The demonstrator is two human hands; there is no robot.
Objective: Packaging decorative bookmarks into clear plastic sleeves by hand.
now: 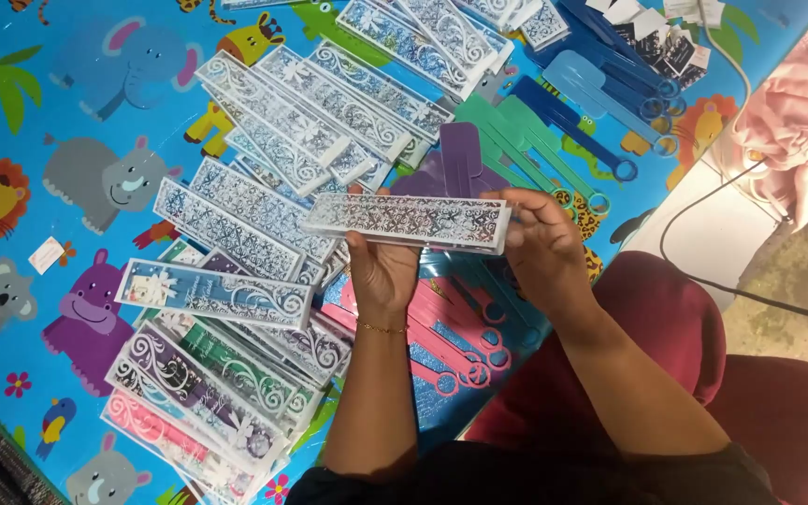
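Observation:
Both my hands hold one long flat clear packet with a silver lace pattern (409, 222), level above the mat. My left hand (381, 271) grips its lower edge near the middle, a thin gold bracelet on the wrist. My right hand (540, 243) pinches its right end. Under the packet lie pink plastic strips with ring ends (460, 346) and a purple one (460, 159). Many similar patterned packets (264, 215) are fanned out to the left.
A blue play mat with cartoon animals (58, 122) covers the floor. Green strips (526, 140) and blue strips (600, 84) lie at the upper right. My knee in dark red cloth (666, 318) is at the right, with a white box (703, 234), cables and pink fabric (797, 112).

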